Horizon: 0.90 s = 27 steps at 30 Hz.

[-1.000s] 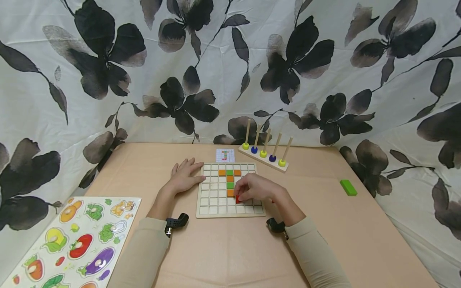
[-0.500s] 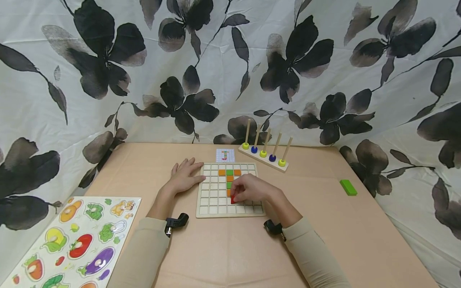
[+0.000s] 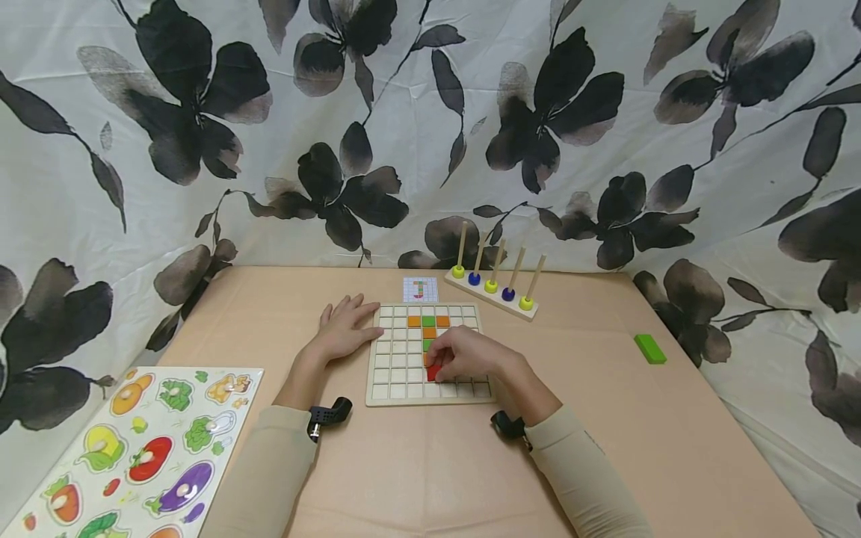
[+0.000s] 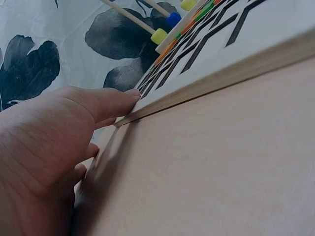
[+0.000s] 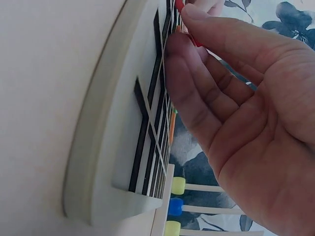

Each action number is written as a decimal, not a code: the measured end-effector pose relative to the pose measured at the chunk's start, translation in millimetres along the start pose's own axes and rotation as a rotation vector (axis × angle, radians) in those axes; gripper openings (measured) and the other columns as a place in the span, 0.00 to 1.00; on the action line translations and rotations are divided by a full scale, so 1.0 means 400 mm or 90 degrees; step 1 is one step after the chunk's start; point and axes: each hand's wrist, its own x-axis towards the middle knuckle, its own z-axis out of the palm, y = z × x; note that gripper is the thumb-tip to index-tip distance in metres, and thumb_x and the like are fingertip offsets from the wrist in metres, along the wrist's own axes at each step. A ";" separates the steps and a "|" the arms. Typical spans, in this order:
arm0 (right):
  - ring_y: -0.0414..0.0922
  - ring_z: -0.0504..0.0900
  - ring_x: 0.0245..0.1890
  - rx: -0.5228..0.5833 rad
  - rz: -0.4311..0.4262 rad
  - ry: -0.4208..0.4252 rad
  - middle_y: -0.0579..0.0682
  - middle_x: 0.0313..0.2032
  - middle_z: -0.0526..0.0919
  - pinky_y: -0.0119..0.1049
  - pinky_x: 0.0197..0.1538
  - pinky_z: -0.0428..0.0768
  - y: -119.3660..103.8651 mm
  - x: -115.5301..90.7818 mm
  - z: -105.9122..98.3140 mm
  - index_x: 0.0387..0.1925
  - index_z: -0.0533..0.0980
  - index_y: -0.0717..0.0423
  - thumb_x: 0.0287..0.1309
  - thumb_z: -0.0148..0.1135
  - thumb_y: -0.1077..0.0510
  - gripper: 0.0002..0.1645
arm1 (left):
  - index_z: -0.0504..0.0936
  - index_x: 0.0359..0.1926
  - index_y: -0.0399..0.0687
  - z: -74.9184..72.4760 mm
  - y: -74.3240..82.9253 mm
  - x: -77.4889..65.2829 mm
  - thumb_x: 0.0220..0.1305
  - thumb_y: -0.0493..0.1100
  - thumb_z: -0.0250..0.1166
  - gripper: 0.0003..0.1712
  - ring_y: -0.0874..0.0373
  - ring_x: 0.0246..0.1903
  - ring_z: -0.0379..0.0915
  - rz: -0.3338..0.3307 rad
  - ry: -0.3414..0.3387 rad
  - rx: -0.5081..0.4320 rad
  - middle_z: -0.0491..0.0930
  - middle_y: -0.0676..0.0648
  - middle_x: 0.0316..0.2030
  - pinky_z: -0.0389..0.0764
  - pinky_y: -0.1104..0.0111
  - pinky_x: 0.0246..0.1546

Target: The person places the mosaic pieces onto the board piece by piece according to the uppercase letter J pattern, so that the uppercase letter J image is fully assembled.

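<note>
My right hand (image 3: pixel 471 354) pinches a small red square tile (image 3: pixel 433 373) between thumb and fingers, low over the middle of a pale wooden grid board (image 3: pixel 388 392). Directly above the red tile runs a column of orange and green tiles (image 3: pixel 429 333), partly covered by my fingers. At the column's top, an orange tile (image 3: pixel 413 321) sits on the left and another (image 3: pixel 442 321) on the right. My left hand (image 3: pixel 344 329) lies with spread, fairly straight fingers at the board's left edge. In the left wrist view, the thumb (image 4: pixel 115 101) touches the board's rim.
A small card (image 3: pixel 420 290) with a coloured grid pattern lies behind the board. Beside it stands a peg rack (image 3: pixel 494 294) with yellow and blue beads. A green block (image 3: pixel 649 349) is at the right, and a fruit-and-vegetable puzzle board (image 3: pixel 168 407) at the front left.
My right hand has shifted slightly left with the red tile, bringing it under the column, and more of the tile's face now shows. My left hand has stayed still.
</note>
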 end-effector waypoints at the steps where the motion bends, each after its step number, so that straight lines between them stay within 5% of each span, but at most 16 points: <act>1: 0.40 0.81 0.32 -0.003 -0.003 0.001 0.42 0.32 0.86 0.30 0.38 0.82 -0.002 0.000 0.001 0.42 0.87 0.53 0.55 0.78 0.64 0.12 | 0.70 0.76 0.50 -0.001 0.000 0.000 0.70 0.58 0.64 0.38 0.31 0.81 0.37 0.000 0.000 0.000 0.52 0.32 0.81 0.29 0.35 0.77; 27: 0.40 0.79 0.37 -0.045 -0.010 0.000 0.41 0.36 0.85 0.31 0.43 0.80 0.000 0.017 0.014 0.42 0.88 0.47 0.58 0.77 0.60 0.10 | 0.70 0.76 0.50 -0.003 0.001 -0.002 0.70 0.58 0.64 0.39 0.32 0.82 0.37 -0.005 -0.003 -0.008 0.52 0.33 0.81 0.28 0.36 0.77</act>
